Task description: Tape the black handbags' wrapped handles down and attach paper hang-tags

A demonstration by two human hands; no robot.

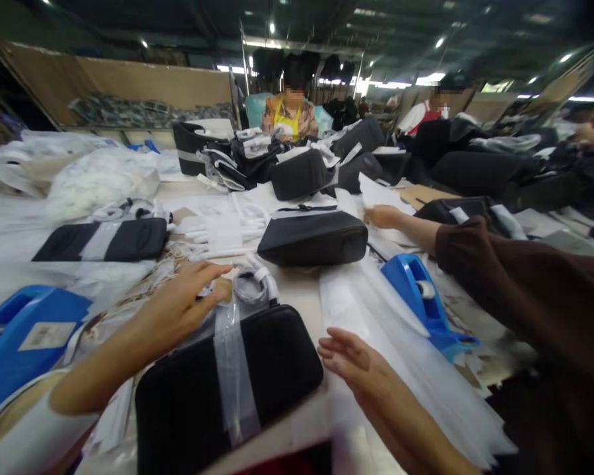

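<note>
A black pouch (277, 369) with a clear plastic strip around its middle lies in front of me on the table. My left hand (175, 307) rests at the pouch's far left corner, fingers spread and reaching toward a coiled white cable (250, 284). My right hand (349, 356) hovers open at the pouch's right edge, beside a stack of clear plastic bags (376, 330). Neither hand holds anything.
Blue tape dispensers stand at the left (24, 336) and right (420, 293). Another black pouch (314, 237) lies further back. A co-worker's brown-sleeved arm (475, 244) reaches in from the right. More black bags and seated people fill the far side.
</note>
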